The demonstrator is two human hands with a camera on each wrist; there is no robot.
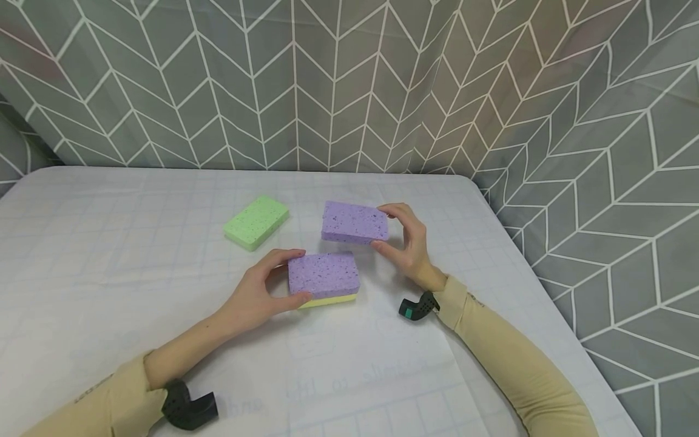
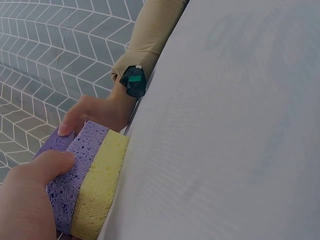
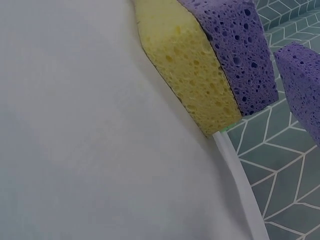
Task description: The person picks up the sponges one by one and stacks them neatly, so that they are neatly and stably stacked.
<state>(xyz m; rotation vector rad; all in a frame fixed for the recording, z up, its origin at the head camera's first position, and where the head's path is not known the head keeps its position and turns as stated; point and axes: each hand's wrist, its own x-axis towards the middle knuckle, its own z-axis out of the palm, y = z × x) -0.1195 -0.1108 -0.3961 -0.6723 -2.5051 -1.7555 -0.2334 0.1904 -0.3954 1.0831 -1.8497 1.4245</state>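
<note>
My left hand [image 1: 253,296] grips a purple sponge [image 1: 324,273] over a yellow sponge [image 2: 102,185]; beyond it, my right hand [image 1: 414,255] pinches another purple sponge [image 1: 354,221].

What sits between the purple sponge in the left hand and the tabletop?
A yellow sponge, directly under that purple sponge; the right wrist view shows both.

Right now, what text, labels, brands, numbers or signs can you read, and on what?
None for certain.
Left sleeve: lettering near cuff, too small.
Right sleeve: lettering near cuff, too small.
White table cover: writing-like marks, too faint.
Green sponge, yellow sponge, nearer purple sponge, farther purple sponge: no lettering visible.
</note>
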